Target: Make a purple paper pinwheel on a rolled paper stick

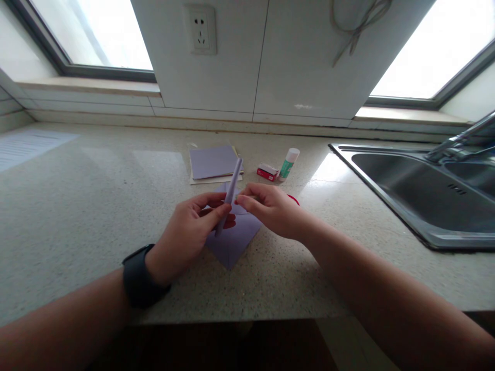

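A sheet of lilac paper [233,240] lies on the speckled counter [77,206] with one corner pointing towards me. Its far part is rolled into a thin tube [232,185] that rises up and to the right. My left hand [189,232], a dark watch on its wrist, pinches the tube near its lower end. My right hand [270,208] holds the paper next to the tube with its fingertips. Both hands meet over the sheet.
Behind the hands lies a stack of lilac and cream paper [213,162]. A small red box [267,172] and a glue stick [289,164] lie to its right. A steel sink [425,193] with a tap fills the right side. A printed sheet [27,147] lies far left.
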`<state>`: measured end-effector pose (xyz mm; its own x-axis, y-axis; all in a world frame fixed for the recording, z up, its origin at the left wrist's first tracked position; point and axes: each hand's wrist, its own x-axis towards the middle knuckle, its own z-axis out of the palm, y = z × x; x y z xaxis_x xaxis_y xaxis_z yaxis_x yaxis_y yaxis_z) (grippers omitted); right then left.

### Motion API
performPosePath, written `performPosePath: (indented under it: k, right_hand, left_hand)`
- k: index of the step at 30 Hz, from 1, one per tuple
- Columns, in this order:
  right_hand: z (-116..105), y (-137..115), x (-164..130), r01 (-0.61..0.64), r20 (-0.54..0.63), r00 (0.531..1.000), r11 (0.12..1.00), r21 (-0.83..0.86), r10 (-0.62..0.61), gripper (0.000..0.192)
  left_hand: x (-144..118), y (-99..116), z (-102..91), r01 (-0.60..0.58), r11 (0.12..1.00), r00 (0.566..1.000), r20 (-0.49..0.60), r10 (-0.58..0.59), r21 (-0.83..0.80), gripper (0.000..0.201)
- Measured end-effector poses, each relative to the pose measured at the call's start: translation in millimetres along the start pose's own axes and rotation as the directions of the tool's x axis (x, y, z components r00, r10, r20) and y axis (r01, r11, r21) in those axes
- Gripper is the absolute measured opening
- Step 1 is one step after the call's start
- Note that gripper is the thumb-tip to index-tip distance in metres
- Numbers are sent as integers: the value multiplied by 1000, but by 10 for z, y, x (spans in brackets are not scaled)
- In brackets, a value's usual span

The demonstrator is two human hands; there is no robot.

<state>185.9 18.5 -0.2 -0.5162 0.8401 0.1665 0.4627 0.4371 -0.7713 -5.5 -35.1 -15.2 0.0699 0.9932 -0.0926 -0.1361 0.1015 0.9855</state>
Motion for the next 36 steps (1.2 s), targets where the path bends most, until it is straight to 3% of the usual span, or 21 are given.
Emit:
performPosePath:
  k: [4,11,15,20,26,30,36]
  right_hand:
    - [23,6,3,-6,-22,1000,1000,4,6,37]
    - [29,24,19,-49,-43,998,999,17,50,38]
    - [23,58,18,-23,-16,1000,998,55,24,37]
    - [8,58,8,-6,24,1000,995,100,3,35]
    - [-2,-20,-16,119,17,993,991,-58,-118,30]
    - [-41,-19,-23,189,44,982,979,-81,-186,35]
    - [-80,2,-18,189,70,981,976,-104,-183,39]
  left_hand:
    - [-11,4,21,27,996,996,83,-20,-90,30]
    - [-3,-5,53,52,980,996,82,-37,-192,26]
    - [-9,1,53,10,994,996,85,-1,-110,29]
    - [-49,52,32,-117,986,992,66,110,120,27]
    - [-16,44,-31,-174,939,984,13,178,297,20]
    - [8,44,-36,-170,952,985,31,167,255,21]
    - [1,48,-5,-92,983,996,9,92,157,26]
